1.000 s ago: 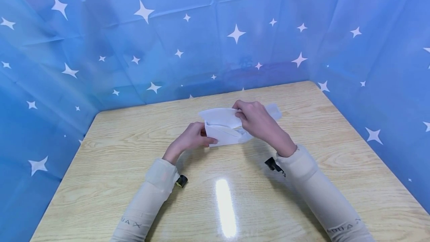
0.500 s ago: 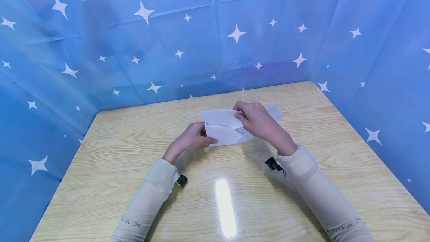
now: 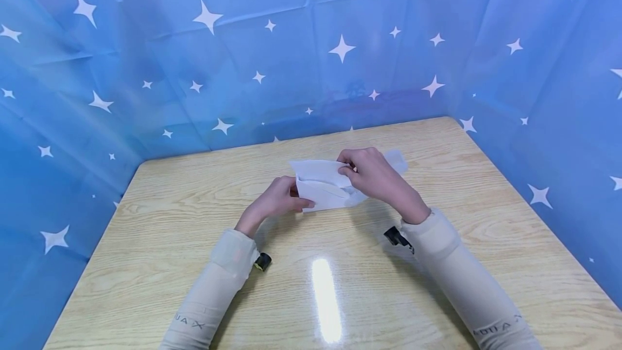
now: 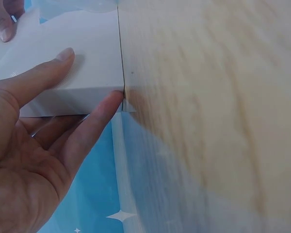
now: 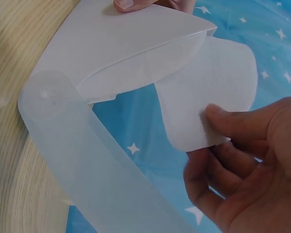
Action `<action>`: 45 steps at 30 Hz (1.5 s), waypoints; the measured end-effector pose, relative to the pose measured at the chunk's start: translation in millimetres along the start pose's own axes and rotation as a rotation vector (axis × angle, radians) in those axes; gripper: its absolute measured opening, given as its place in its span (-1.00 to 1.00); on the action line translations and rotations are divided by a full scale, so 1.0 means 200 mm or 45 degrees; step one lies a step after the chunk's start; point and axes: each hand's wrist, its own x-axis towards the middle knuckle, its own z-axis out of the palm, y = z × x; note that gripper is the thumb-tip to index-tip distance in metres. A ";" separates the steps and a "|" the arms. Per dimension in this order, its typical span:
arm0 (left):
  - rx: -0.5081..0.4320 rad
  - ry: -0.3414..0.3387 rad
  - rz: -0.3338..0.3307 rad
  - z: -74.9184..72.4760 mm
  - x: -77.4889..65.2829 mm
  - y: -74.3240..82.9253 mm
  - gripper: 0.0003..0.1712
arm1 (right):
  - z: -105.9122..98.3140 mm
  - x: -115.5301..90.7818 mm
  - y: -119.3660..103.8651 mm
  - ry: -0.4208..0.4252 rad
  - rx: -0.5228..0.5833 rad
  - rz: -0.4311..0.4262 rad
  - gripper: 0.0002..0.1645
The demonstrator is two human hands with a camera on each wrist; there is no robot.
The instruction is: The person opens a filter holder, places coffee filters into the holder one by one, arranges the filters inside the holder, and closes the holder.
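A flat white box (image 3: 322, 196) with a finely ribbed surface lies between both hands, held over the table. My left hand (image 3: 278, 197) grips its left end, thumb on the broad face and fingers underneath, as the box (image 4: 97, 58) shows in the left wrist view. A white flap (image 5: 206, 92) with rounded corners stands out from the box's edge, leaving an opening. My right hand (image 5: 252, 155) pinches that flap between thumb and fingers. Fixed to the box by a round button, a translucent strap (image 5: 102, 160) runs off past the right hand (image 3: 373, 177).
The pale wooden table (image 3: 311, 296) carries a bright light reflection near its front. A blue curtain with white stars (image 3: 291, 58) hangs along the back and sides. Small black wrist cameras stick out from the left sleeve (image 3: 218, 274) and right sleeve (image 3: 461, 274).
The flap's left end has shifted slightly to the right and down, and my right thumb has moved a little along it. My left hand keeps its grip on the box in place.
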 end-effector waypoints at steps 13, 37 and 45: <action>0.012 0.007 0.000 0.00 0.00 0.00 -0.61 | 0.01 0.00 0.01 0.006 -0.024 -0.022 -0.94; -0.001 -0.001 -0.017 0.00 -0.01 0.00 -0.59 | 0.03 0.01 0.02 -0.029 -0.054 -0.043 -0.94; 0.007 0.014 -0.027 0.01 0.00 0.00 -0.59 | 0.03 0.01 0.02 -0.063 -0.044 -0.051 -0.91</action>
